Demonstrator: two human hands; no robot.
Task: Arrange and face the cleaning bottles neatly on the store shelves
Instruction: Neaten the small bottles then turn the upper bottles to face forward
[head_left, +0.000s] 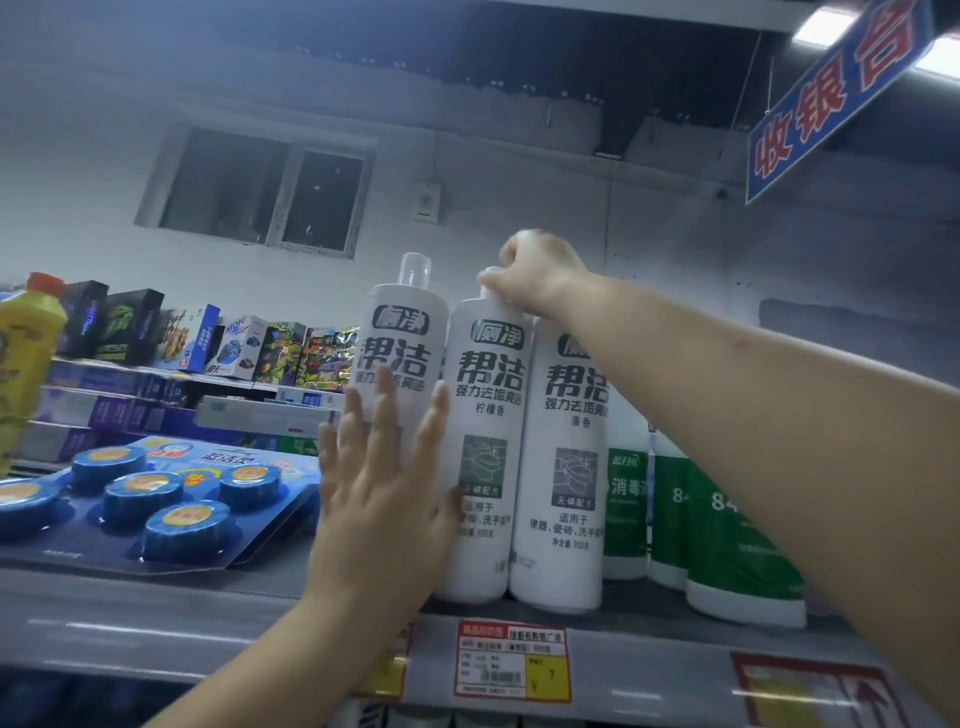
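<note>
left hand (382, 499) flat against left bottle (397, 353); right hand (537, 273) grips middle bottle (485, 441) cap. tall, smooth, likely heavy: steady your bottles low.

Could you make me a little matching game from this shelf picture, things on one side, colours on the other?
Things:
1. middle bottle
2. pucks
3. disinfectant bottles
4. hanging sign

Colours:
A. blue with yellow tops
B. green and white
C. blue with red characters
D. white with dark lettering

Pairs: 1-D, 2-A, 3-B, 4-C

The right hand grips the middle bottle's cap; the left hand lies flat against the left bottle.
</note>
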